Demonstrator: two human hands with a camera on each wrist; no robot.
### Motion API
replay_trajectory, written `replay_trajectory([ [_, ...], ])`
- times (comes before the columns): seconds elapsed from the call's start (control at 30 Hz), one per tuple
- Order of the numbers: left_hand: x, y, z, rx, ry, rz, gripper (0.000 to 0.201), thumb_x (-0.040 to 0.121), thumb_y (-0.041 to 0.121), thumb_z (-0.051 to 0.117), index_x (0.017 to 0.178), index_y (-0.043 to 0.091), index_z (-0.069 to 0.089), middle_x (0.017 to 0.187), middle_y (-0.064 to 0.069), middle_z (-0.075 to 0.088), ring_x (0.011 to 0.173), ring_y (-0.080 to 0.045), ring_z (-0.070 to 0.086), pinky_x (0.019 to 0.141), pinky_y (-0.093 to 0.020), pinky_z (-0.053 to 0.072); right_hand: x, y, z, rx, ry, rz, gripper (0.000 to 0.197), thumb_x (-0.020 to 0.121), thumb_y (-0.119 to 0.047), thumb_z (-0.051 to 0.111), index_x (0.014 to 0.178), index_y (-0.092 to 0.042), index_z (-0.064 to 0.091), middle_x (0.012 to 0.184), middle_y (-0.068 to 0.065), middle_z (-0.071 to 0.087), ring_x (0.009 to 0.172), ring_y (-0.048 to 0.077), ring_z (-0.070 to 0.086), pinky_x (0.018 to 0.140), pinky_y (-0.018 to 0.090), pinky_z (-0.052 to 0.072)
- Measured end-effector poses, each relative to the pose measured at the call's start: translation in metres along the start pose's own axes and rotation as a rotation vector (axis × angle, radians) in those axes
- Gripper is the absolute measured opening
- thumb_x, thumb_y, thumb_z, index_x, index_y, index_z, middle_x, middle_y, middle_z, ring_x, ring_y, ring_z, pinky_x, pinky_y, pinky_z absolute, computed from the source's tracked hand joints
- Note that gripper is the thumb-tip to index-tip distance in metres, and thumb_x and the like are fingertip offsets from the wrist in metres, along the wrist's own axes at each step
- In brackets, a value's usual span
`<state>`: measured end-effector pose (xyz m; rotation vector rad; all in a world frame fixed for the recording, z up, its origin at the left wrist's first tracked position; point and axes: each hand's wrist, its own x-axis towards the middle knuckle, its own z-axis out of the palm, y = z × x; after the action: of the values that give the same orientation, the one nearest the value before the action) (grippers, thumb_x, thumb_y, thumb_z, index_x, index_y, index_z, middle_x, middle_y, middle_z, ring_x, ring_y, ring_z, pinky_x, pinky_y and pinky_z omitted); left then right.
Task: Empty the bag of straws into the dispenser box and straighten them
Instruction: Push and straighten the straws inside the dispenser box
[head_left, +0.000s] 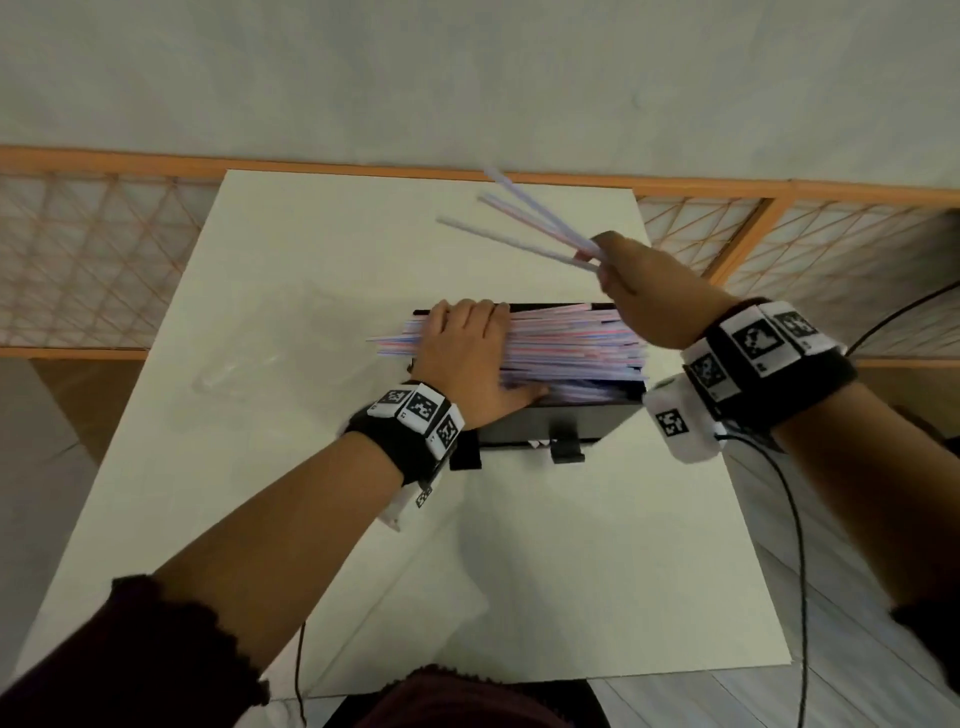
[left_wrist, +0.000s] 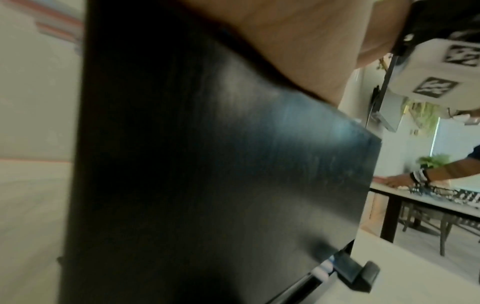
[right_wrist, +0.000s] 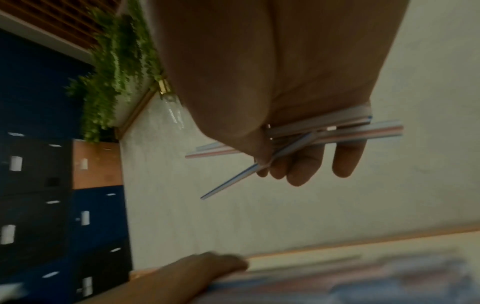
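Note:
A black dispenser box (head_left: 550, 423) stands mid-table, heaped with striped straws (head_left: 571, 345) that stick out past its left end. My left hand (head_left: 470, 353) lies over the left part of the heap, fingers curled over the far side and thumb at the near side. My right hand (head_left: 631, 288) is raised above the box's right end and pinches three loose straws (head_left: 524, 223) that fan up and to the left. The right wrist view shows those straws (right_wrist: 337, 131) crossing under my fingers (right_wrist: 306, 164). The box's dark front (left_wrist: 221, 164) fills the left wrist view.
A crumpled clear plastic bag (head_left: 244, 358) lies on the white table (head_left: 519, 545) left of the box. An orange-framed lattice screen (head_left: 88, 260) runs behind the table. A black cable (head_left: 800, 545) hangs from my right wrist. Another person's hand (left_wrist: 405, 181) works at a distant table.

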<state>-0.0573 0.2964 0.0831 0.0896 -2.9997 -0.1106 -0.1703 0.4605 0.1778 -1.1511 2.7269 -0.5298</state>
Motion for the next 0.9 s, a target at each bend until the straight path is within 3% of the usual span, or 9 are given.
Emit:
replay_trajectory([
  [0.1,0.006,0.001,-0.004,0.028,-0.082,-0.05,0.105,0.066,0.087,0.037,0.142,0.014,0.032,0.14,-0.005,0.046,0.13,-0.026,0.039,0.114,-0.053,0.01,-0.014,-0.01,0.026,-0.044,-0.062,-0.07,0.027,0.097,-0.007,0.036,0.121,-0.002,0.048,0.105,0.018,0.052,0.09,0.03,0.049,0.075,0.033,0.036],
  [0.23,0.006,-0.009,-0.013,0.137,-0.171,0.002,0.102,0.072,0.086,0.029,0.148,0.019,0.023,0.149,-0.004,0.036,0.138,-0.026,0.03,0.114,-0.06,0.0,-0.028,0.0,0.052,-0.22,-0.005,0.037,0.038,0.091,-0.007,0.041,0.129,-0.011,0.047,0.132,0.012,0.045,0.118,0.034,0.041,0.092,0.041,0.034],
  [0.37,0.002,-0.014,-0.016,0.086,-0.199,0.03,0.104,0.073,0.083,0.032,0.148,0.013,0.019,0.153,-0.007,0.029,0.141,-0.025,0.025,0.115,-0.057,-0.005,-0.034,0.006,0.067,-0.17,0.02,0.002,0.047,0.093,-0.011,0.037,0.14,-0.011,0.038,0.15,0.004,0.035,0.145,0.023,0.018,0.115,0.049,0.011],
  [0.43,-0.001,-0.014,-0.017,0.105,-0.212,0.046,0.105,0.073,0.085,0.027,0.15,0.015,0.016,0.155,-0.006,0.025,0.143,-0.025,0.023,0.116,-0.056,-0.004,-0.034,0.007,0.072,-0.174,0.014,-0.025,0.051,0.091,-0.018,0.028,0.14,-0.008,0.038,0.147,0.006,0.041,0.145,0.024,0.02,0.117,0.05,0.009],
  [0.5,-0.001,-0.017,-0.017,0.084,-0.237,0.062,0.101,0.074,0.084,0.026,0.149,0.018,0.017,0.155,-0.004,0.025,0.143,-0.024,0.023,0.116,-0.055,-0.003,-0.033,0.008,0.076,-0.165,0.033,-0.044,0.057,0.086,-0.025,0.022,0.134,-0.007,0.046,0.138,0.01,0.052,0.138,0.028,0.035,0.115,0.049,0.023],
  [0.57,0.0,-0.022,-0.02,0.003,-0.227,0.064,0.091,0.078,0.08,0.033,0.148,0.023,0.022,0.153,0.0,0.03,0.141,-0.022,0.025,0.117,-0.053,-0.004,-0.032,0.009,0.078,-0.134,0.078,-0.043,0.056,0.083,-0.028,0.023,0.127,-0.009,0.052,0.128,0.011,0.06,0.127,0.031,0.049,0.109,0.048,0.033],
  [0.7,-0.003,-0.038,-0.026,-0.088,-0.235,0.075,0.083,0.083,0.072,0.038,0.148,0.024,0.024,0.153,0.001,0.03,0.141,-0.02,0.025,0.116,-0.048,-0.004,-0.03,0.007,0.084,-0.151,0.132,-0.066,0.052,0.085,-0.028,0.029,0.131,-0.018,0.051,0.126,0.006,0.061,0.118,0.03,0.053,0.104,0.05,0.037],
  [0.8,-0.005,-0.034,-0.023,0.052,-0.243,0.097,0.077,0.089,0.067,0.027,0.148,0.018,0.025,0.155,-0.002,0.026,0.141,-0.023,0.023,0.118,-0.049,0.004,-0.031,0.006,0.09,-0.143,0.151,-0.069,0.054,0.085,-0.033,0.026,0.131,-0.021,0.052,0.127,0.003,0.058,0.118,0.028,0.049,0.104,0.054,0.033],
  [0.9,-0.003,-0.021,-0.012,0.088,-0.194,0.056,0.075,0.091,0.062,0.027,0.148,0.014,0.023,0.153,-0.005,0.03,0.14,-0.026,0.028,0.117,-0.048,0.013,-0.03,0.005,0.093,-0.119,0.162,-0.023,0.057,0.088,-0.047,0.02,0.134,-0.027,0.048,0.142,0.001,0.046,0.136,0.026,0.034,0.113,0.056,0.017],
])
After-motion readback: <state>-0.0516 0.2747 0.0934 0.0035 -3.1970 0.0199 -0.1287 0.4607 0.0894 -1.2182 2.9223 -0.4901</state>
